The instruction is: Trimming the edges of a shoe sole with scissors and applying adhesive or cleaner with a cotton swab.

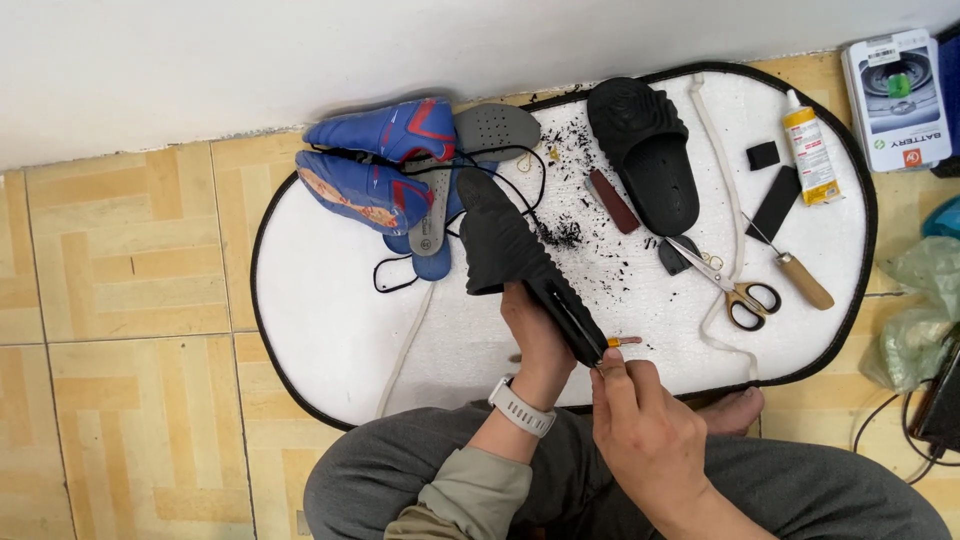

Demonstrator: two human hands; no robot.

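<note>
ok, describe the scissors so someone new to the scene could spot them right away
Start at the white oval mat with black edging on the tiled floor. On its right side, below the black slide sandal, lie the scissors, blades up-left. Their black-and-gold handle loops set them apart from the wooden-handled awl beside them.

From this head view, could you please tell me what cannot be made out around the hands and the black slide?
- Tool in right hand: only an orange tip shows; fingers hide the rest.
- Left hand: fingers hidden behind the black slide.
- Plastic bags: cut off by the right edge.
</note>
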